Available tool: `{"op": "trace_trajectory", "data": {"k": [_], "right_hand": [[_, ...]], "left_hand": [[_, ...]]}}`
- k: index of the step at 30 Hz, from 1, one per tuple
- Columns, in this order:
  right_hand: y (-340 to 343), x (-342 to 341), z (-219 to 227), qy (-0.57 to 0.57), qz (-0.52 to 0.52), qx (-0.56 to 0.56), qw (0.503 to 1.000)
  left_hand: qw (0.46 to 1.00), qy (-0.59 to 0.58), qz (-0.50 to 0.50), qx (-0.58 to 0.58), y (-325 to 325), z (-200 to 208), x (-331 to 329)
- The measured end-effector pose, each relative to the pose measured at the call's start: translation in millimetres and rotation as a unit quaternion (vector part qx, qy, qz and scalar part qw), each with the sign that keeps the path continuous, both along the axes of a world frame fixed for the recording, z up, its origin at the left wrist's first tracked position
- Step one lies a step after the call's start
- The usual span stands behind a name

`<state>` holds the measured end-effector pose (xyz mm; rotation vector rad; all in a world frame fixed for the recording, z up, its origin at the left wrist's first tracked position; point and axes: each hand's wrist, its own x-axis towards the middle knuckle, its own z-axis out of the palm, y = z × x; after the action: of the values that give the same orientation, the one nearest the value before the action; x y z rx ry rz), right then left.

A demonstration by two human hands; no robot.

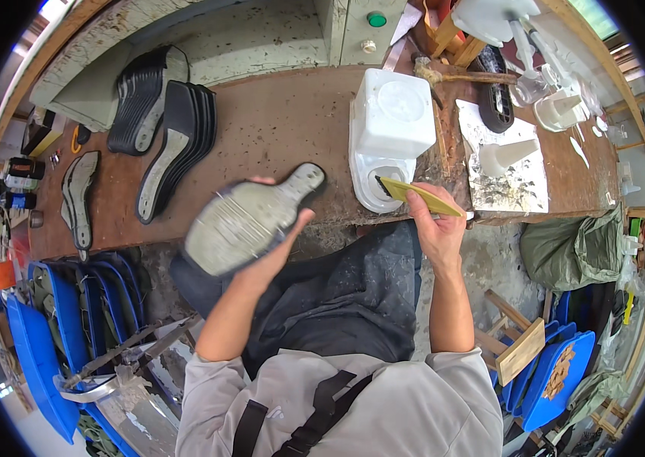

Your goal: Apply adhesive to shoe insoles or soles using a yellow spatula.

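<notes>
My left hand [275, 250] grips a shoe sole [242, 221] over my lap at the table's front edge. Its pale grey inner face is turned up, ridged across the middle, with a dark rim; it is slightly blurred. In my right hand [438, 232] is a brush [423, 196] with a flat yellow handle, pinched between thumb and fingers. The dark bristles point left, over the round opening at the front of a white plastic container [392, 114]. Whether they touch what is inside, I cannot tell.
Two stacks of soles [179, 148] stand at the left of the brown table [277, 114], with more soles [79, 194] by its left edge. A hammer [467, 75], a stained paper sheet [524, 186] and a white cup [507, 154] lie right. Blue bins [60, 312] and a wooden stool [520, 354] flank me.
</notes>
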<state>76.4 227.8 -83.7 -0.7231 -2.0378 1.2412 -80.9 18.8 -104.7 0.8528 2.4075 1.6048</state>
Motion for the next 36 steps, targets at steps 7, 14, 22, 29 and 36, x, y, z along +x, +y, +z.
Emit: {"op": "trace_trajectory", "data": {"k": [7, 14, 22, 29, 36], "right_hand": [[0.1, -4.8, -3.8, -0.006, 0.026, 0.060, 0.998], [1.5, -9.1, -5.5, -0.024, 0.041, 0.066, 0.997], [11.0, -6.4, -5.5, 0.031, -0.009, -0.224, 0.974], [4.8, -9.7, 1.3, -0.019, 0.011, -0.223, 0.975], [-2.3, 9.3, 40.5, -0.058, 0.027, -0.249, 0.966]], "left_hand": [[0.993, 0.115, -0.006, 0.025, 8.9, -0.8, 22.5], [0.967, 0.248, -0.002, 0.055, 10.7, -36.7, 31.2], [0.942, 0.333, -0.029, 0.022, 15.5, -31.0, 32.8], [0.950, 0.288, -0.022, 0.122, 20.2, -40.6, 34.4], [0.931, 0.321, 0.000, 0.174, 18.9, -18.8, 49.4]]}}
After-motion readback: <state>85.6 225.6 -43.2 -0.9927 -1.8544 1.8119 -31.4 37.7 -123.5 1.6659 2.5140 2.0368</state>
